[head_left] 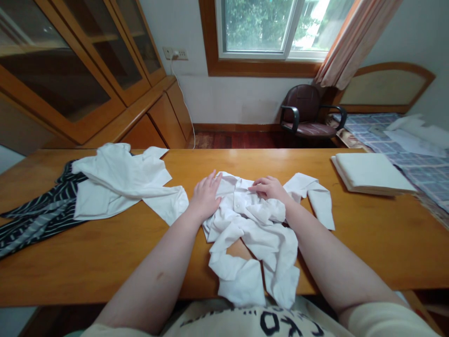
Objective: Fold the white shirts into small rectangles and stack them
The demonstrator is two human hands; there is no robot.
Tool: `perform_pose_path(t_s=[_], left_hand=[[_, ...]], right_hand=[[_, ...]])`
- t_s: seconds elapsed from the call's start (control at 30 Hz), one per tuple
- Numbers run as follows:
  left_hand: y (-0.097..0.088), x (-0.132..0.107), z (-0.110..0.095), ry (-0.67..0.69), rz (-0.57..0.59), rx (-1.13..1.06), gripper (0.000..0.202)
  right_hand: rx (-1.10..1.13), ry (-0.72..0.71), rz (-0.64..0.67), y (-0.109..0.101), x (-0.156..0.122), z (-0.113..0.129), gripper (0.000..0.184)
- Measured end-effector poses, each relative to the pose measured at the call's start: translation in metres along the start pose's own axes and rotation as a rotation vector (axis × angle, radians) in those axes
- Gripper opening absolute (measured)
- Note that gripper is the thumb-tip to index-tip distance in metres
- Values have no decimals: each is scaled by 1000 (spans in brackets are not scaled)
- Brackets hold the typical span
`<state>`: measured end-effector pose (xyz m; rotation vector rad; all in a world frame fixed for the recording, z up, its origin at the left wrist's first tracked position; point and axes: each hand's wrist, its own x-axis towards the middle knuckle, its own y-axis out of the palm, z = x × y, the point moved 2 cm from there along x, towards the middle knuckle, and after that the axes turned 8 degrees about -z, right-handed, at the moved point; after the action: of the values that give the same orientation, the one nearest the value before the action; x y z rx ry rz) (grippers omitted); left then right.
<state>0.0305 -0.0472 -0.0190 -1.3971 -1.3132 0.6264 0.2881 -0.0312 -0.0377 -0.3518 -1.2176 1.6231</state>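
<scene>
A crumpled white button shirt [259, 243] lies before me on the wooden table, its collar toward the far side. One sleeve stretches out to the right, and the lower part hangs toward the near edge. Against the left side of the collar rests my left hand [206, 196], fingers stretched out and thumb apart. On the collar's right side, my right hand [271, 188] has its fingers bent onto the cloth, seemingly pinching it; its thumb is hidden. A small button shows on the front placket between the hands.
Left on the table [133, 262] lie another white shirt [119, 180] and black striped clothing [45, 210]. A stack of folded white cloth [368, 171] sits at the right. Beyond are an office chair [305, 112], a bed [372, 135] and a glass-door cabinet [112, 107].
</scene>
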Motion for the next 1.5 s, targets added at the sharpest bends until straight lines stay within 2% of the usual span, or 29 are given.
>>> perform_pose_path(t_s=[0.07, 0.13, 0.23, 0.33, 0.4, 0.47, 0.57, 0.7, 0.8, 0.93, 1.0, 1.07, 1.13, 1.2, 1.27, 1.33, 1.4, 1.5], left_hand=[[4, -1, -2, 108, 78, -34, 68], [7, -2, -2, 141, 153, -80, 66], [7, -2, -1, 115, 187, -103, 58], [1, 0, -1, 39, 129, -92, 46], [-3, 1, 0, -53, 92, -77, 52], [-6, 1, -1, -106, 104, -43, 61], [-8, 1, -2, -85, 178, 24, 60], [-6, 0, -1, -53, 222, 32, 44], [-6, 1, -1, -20, 190, 13, 35], [-16, -1, -7, 34, 8, -70, 31], [-21, -3, -13, 91, -5, -168, 32], [-21, -6, -18, 104, 81, -215, 34], [-18, -8, -19, 69, 174, -174, 37], [-14, -8, -17, 45, 217, -95, 43], [-10, -8, -13, 46, 233, -36, 52], [-8, -8, -7, 40, 253, -12, 61], [-6, -8, 0, 19, 294, -12, 70], [-6, -8, 11, -1, 359, -52, 81]], right_hand=[[-23, -56, 55, 0, 0, 4, 30], [-21, -73, 96, -1, -1, 8, 29], [-52, -41, 103, -5, -1, 12, 30], [-117, 22, 97, -9, -2, 15, 35], [-143, 41, 100, -10, -3, 15, 36], [-139, 28, 112, -9, -3, 13, 38], [-94, -23, 134, -5, -4, 8, 41], [-88, -44, 123, -1, -5, 5, 40], [-141, -6, 123, -4, -4, 9, 39], [-284, 124, 162, -8, -3, 12, 44], [-342, 193, 181, -7, -2, 7, 47], [-368, 251, 171, -7, -2, -1, 52], [-348, 267, 100, -10, -2, -6, 58], [-257, 243, -19, -18, -4, -6, 50], [-114, 235, -52, -27, -7, 2, 37], [-29, 285, 63, -33, -10, 13, 39], [-71, 363, 200, -37, -14, 25, 43], [-226, 427, 233, -43, -15, 35, 46]])
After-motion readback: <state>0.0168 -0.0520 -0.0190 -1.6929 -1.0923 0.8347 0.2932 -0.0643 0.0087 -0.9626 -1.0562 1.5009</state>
